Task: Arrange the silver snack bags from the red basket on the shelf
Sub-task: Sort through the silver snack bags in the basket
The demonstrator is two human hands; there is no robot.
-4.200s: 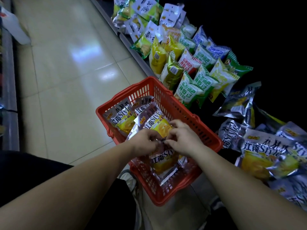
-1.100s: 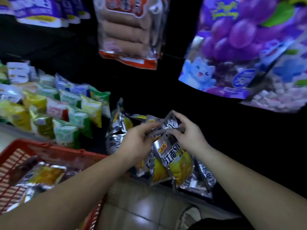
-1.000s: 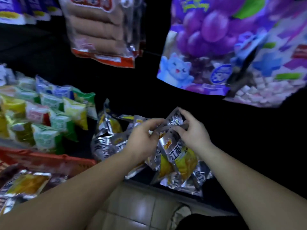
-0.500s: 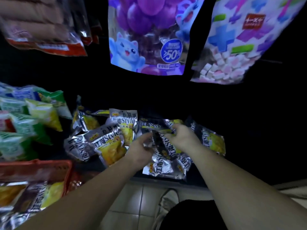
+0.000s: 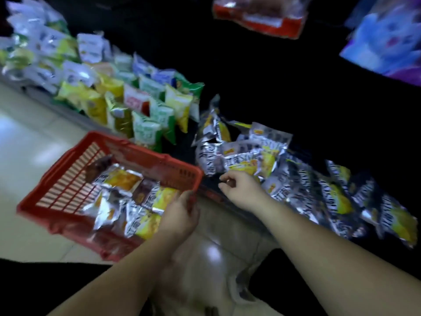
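The left hand [image 5: 180,215] is laid over the near right corner of the red basket [image 5: 68,176], fingers curled down among the silver snack bags [image 5: 136,201] piled there; whether a bag is already pinched cannot be told through the blur. The right hand [image 5: 239,185] hovers at the front lip of the shelf [image 5: 227,199], its grip loosely curled and empty, just beside the shelved silver bags [image 5: 319,190].

The bags are judged light, soft and air-puffed, with slick crinkled foil that is likely to slide under a flat palm. A pinch at the flat crimped seam along a top or bottom edge is judged the surest hold; the contents are probably brittle, so the puffed middle is better not squeezed.

The basket wall stands up between the pile and the shelf, so a bag has to be lifted over the rim before it is carried right. On the shelf, the silver bags are already heaped and overlapping, with little bare room seen. Green and yellow packets [image 5: 145,110] are lined up to the left, and hanging packs [image 5: 259,14] are seen overhead, so lifts are best kept low.
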